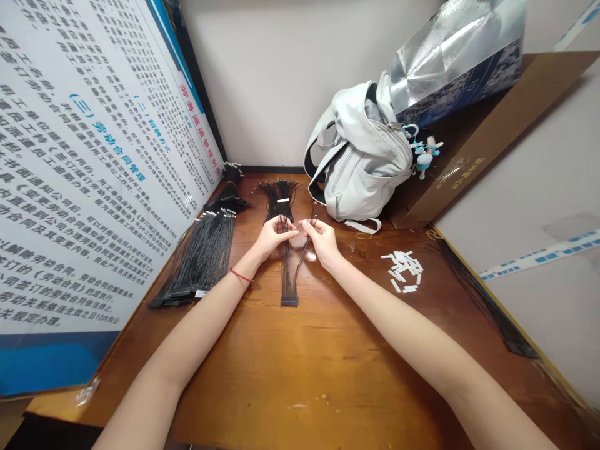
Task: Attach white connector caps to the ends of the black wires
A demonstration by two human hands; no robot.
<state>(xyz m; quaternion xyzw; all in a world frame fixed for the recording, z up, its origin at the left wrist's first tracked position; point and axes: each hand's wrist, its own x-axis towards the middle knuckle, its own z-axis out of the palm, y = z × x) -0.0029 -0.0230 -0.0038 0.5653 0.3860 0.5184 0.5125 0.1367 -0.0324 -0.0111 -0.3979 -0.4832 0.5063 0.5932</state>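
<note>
Both of my hands meet over the middle of a wooden table [300,362]. My left hand [273,237] and my right hand [321,240] are closed in a pinch on thin black wires [304,249] that hang down between them. Just under and behind the hands lies a flat bundle of black wires [285,262] bound with a white band, its black connector end toward me. A red string circles my left wrist.
Several more black wire bundles [201,259] lie at the left beside a large printed board [84,175]. Small white strips [404,270] are scattered at the right. A grey backpack [363,162], a cardboard box [473,137] and a silver bag stand at the back right.
</note>
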